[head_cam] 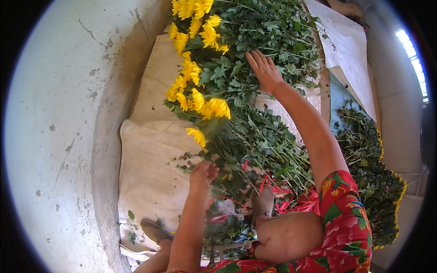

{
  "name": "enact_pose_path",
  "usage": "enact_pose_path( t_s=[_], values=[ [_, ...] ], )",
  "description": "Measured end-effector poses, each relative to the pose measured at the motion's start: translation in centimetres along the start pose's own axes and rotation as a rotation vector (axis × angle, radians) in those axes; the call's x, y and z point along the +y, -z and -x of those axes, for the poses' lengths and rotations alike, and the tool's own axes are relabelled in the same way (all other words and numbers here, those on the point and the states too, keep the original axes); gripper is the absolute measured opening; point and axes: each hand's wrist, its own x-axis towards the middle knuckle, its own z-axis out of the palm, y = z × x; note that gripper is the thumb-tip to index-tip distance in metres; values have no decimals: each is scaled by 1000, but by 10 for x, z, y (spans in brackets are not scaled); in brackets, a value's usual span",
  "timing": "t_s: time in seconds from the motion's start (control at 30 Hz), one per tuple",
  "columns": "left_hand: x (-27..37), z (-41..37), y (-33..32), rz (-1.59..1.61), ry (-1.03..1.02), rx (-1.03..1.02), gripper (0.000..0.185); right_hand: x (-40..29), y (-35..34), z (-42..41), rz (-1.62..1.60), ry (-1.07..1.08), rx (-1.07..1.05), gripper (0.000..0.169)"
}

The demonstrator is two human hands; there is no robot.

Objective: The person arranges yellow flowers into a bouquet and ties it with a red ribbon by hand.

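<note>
My right hand (265, 71) is stretched out palm down over the leaves of a pile of cut yellow chrysanthemums (235, 70). Its fingers are extended and touch or hover just above the foliage. My left hand (203, 170) is nearer my body, with its fingers half curled. It is beside the stems of a looser bunch of chrysanthemums (252, 136), just below a single yellow bloom (197, 135). Whether a stem lies in those fingers cannot be seen. The blooms face left and the leafy stems run to the right.
Red plastic ribbon (304, 203) lies tangled by my shoe (263, 202). Cream cloth sheeting (153, 163) covers the ground, with loose leaves (132, 237) on it. A stained pale wall (61, 136) rises at left. More chrysanthemums (372, 184) are stacked at right.
</note>
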Motion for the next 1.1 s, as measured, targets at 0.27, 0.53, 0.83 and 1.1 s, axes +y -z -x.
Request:
enact_pose_path(
  t_s=[0.27, 0.53, 0.83, 1.1],
  values=[
    [16, -2, -13, -2, 9, -4, 13, 2, -51, -4, 20, 51, -110, 97],
    [14, 14, -16, -17, -17, -26, 14, -33, 27, 31, -74, -20, -149, 58],
    [-2, 42, -30, 122, -140, -150, 31, -153, 105, 124, -196, 1, -178, 115],
    [-18, 25, 29, 142, -75, 109, 30, -105, 76, 138, -414, -213, 153, 72]
  ],
)
